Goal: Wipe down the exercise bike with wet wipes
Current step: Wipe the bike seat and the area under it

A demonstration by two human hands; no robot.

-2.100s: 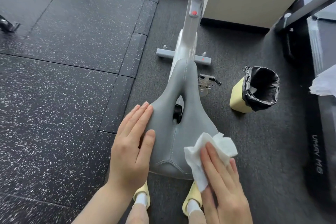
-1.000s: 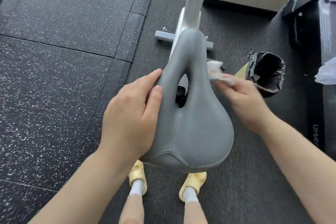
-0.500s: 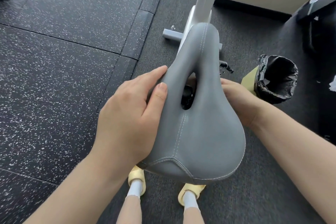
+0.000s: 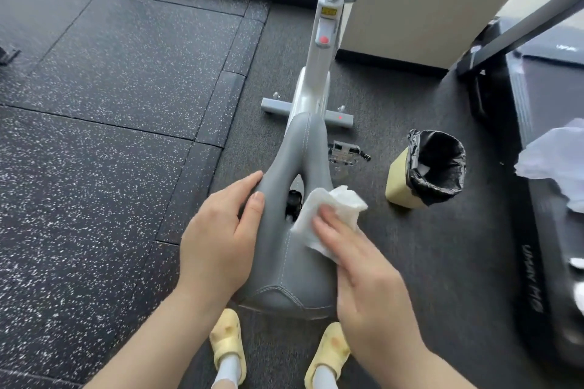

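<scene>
Looking down, we see grey padded bike saddle [image 4: 286, 249] on white exercise-bike frame [image 4: 319, 73]; left hand [image 4: 221, 240] curled round saddle's left edge, thumb on top; right hand [image 4: 363, 281] flat, fingers straight, pressing crumpled white wet wipe [image 4: 328, 208] onto saddle's right side beside centre slot; yellow bin with black liner [image 4: 426, 170] on floor, right of bike

Open rubber floor [image 4: 104, 142] left of saddle [image 4: 286, 249]. Right side tighter: pedal [image 4: 343, 153] just beside saddle nose, lined bin [image 4: 426, 169] near, treadmill [image 4: 550, 199] beyond. Ahead blocked by bike post [image 4: 325, 41] and cabinet [image 4: 420, 0].
</scene>
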